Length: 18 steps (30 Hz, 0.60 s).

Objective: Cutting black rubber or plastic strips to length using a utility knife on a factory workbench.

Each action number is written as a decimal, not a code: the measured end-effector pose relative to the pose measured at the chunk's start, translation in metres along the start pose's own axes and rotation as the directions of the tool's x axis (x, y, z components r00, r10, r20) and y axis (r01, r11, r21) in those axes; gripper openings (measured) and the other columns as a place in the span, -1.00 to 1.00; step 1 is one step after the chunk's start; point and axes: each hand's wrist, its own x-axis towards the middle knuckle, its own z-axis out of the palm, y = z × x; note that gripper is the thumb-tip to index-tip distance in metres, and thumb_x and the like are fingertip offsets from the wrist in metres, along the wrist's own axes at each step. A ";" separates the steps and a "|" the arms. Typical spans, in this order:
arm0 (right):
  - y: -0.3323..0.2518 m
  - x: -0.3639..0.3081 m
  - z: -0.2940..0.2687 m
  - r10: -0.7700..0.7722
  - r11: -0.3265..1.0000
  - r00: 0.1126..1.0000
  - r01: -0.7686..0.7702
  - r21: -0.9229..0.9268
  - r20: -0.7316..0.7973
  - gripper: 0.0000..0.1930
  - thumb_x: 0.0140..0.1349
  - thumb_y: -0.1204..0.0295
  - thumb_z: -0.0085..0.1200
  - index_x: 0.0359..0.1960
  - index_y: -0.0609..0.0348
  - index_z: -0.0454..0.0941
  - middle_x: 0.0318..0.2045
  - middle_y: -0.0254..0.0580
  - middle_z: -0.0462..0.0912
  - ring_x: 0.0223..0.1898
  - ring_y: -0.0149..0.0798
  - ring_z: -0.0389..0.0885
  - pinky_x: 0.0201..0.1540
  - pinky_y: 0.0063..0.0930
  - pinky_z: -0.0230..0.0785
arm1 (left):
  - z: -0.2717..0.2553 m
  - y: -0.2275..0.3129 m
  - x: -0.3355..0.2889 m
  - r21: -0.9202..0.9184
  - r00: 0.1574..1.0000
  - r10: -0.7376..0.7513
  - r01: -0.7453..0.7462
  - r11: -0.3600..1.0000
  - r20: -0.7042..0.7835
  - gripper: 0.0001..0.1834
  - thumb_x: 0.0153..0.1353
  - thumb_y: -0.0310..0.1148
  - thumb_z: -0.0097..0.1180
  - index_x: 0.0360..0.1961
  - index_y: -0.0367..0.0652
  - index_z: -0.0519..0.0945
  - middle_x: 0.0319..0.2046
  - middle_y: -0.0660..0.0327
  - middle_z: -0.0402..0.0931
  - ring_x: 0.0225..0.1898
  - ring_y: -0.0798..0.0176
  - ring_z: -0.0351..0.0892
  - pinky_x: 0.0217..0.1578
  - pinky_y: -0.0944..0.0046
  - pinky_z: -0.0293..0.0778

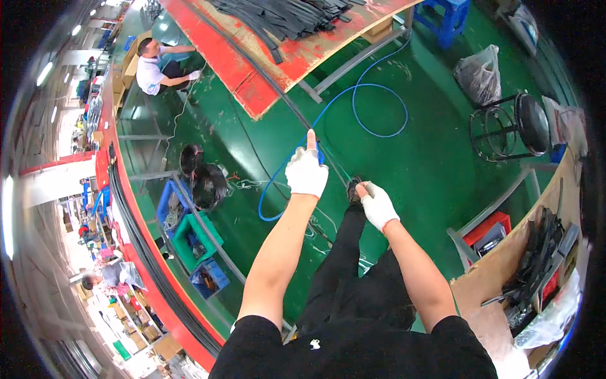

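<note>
My left hand [307, 174], in a white glove with bare fingertips, is closed around a long black strip [278, 88] that slants down from the table. One finger stretches along the strip. A small blue piece [320, 154] shows beside this hand; whether it is held, I cannot tell. Below it and to the right, my right hand [379, 206], gloved the same way, has its fingers curled above my black shoe [355, 188]. A thin line [338, 165] runs from near the left hand toward it. What the right fingers grip is hidden.
A red-topped table [257, 101] carries a pile of black strips [290, 19]. A blue hose [355, 104] loops over the green floor. Crates [192, 243] stand left, a black stool [530, 125] right. Another person [154, 69] crouches at the far left.
</note>
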 end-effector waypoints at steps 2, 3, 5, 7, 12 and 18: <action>-0.002 -0.002 -0.004 0.024 0.998 1.000 -0.025 -0.065 -0.016 -0.56 0.57 0.10 0.00 0.06 0.29 0.65 -0.12 0.06 0.76 -0.03 -0.04 0.71 0.11 -0.28 0.47 | 0.006 -0.008 -0.006 -0.020 0.999 -0.032 0.032 0.999 -0.007 0.07 0.12 -0.29 0.34 0.66 0.01 0.10 -0.10 -0.07 0.61 -0.10 -0.12 0.72 -0.05 -0.07 0.66; -0.007 -0.005 -0.002 0.005 0.998 1.000 -0.006 -0.059 -0.011 -0.56 0.56 0.11 0.00 0.06 0.29 0.65 -0.12 0.07 0.76 -0.03 -0.04 0.71 0.11 -0.28 0.47 | 0.002 -0.013 -0.011 -0.024 0.998 -0.058 0.058 0.998 -0.010 0.08 0.12 -0.29 0.34 0.66 0.01 0.10 -0.10 -0.07 0.61 -0.10 -0.12 0.72 -0.06 -0.07 0.66; -0.015 -0.012 -0.008 0.041 0.999 0.999 -0.041 -0.009 -0.004 -0.56 0.55 0.11 0.02 0.07 0.29 0.64 -0.11 0.09 0.75 -0.02 -0.03 0.70 0.11 -0.25 0.47 | 0.004 -0.003 -0.016 -0.028 0.999 -0.033 0.033 0.999 -0.030 0.08 0.12 -0.31 0.33 0.67 0.04 0.09 -0.09 -0.07 0.60 -0.08 -0.15 0.71 -0.01 -0.09 0.64; -0.004 -0.011 -0.014 0.009 0.999 1.000 -0.010 -0.043 -0.025 -0.53 0.54 0.06 0.02 0.09 0.26 0.65 -0.08 0.13 0.75 0.01 0.06 0.71 0.13 -0.22 0.48 | -0.008 0.014 -0.017 -0.018 0.999 -0.042 0.042 0.999 0.030 0.09 0.11 -0.32 0.32 0.67 0.04 0.08 -0.08 -0.08 0.60 -0.08 -0.17 0.70 0.00 -0.10 0.63; 0.011 -0.003 -0.005 0.009 0.999 1.000 -0.009 0.042 0.005 -0.51 0.53 0.03 0.02 0.08 0.26 0.66 -0.09 0.16 0.76 0.00 0.14 0.71 0.14 -0.20 0.49 | -0.001 -0.002 -0.023 -0.086 0.994 -0.104 0.102 0.991 -0.022 0.09 0.13 -0.30 0.31 0.68 0.01 0.05 -0.08 -0.09 0.60 -0.06 -0.16 0.70 0.00 -0.07 0.65; 0.003 -0.017 0.005 0.039 0.997 0.995 -0.033 -0.069 0.091 -0.50 0.55 0.03 0.00 0.07 0.28 0.64 -0.08 0.12 0.77 0.04 0.07 0.72 0.15 -0.19 0.47 | -0.006 0.004 -0.030 -0.078 0.979 -0.180 0.188 0.979 0.091 0.07 0.17 -0.31 0.27 0.68 -0.01 0.03 -0.03 -0.14 0.62 -0.06 -0.17 0.73 0.02 -0.07 0.66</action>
